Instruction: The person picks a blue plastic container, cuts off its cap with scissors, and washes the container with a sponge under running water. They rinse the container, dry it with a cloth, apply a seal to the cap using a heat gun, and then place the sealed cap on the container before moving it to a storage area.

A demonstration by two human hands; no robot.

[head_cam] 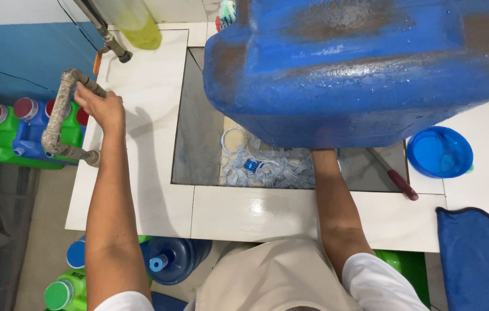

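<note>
i have my left hand (99,106) out on the bent grey pipe (60,112) at the far left edge of the white tiled counter (146,115). the fingers are curled over the top bend of the pipe, closed around it as far as i can see, though the fingertips wrap away from the camera, so how tight the hold is i cannot tell.

my right arm runs straight up under the big blue jerrycan (365,69). the can hides my right hand altogether, so i cannot say whether it grips a handle or only props the underside; the wrist vanishes right at the lower edge of the can.

the jerrycan is wet and scuffed, and hangs over the sunken grey basin (198,138) set into the counter, covering most of its right half. its long axis lies across my view, left to right, tilted a little, with the rounded left corner low and near the middle of the basin. from the left hand the can lies to the right and well apart; the right arm is the nearer one by far.

below the can, in the basin, lies a heap of clear plastic rings (262,164). a blue bowl (440,151) sits on the counter to the right, a red-handled tool (397,178) near it, and a blue cloth (472,253) lower right.
</note>
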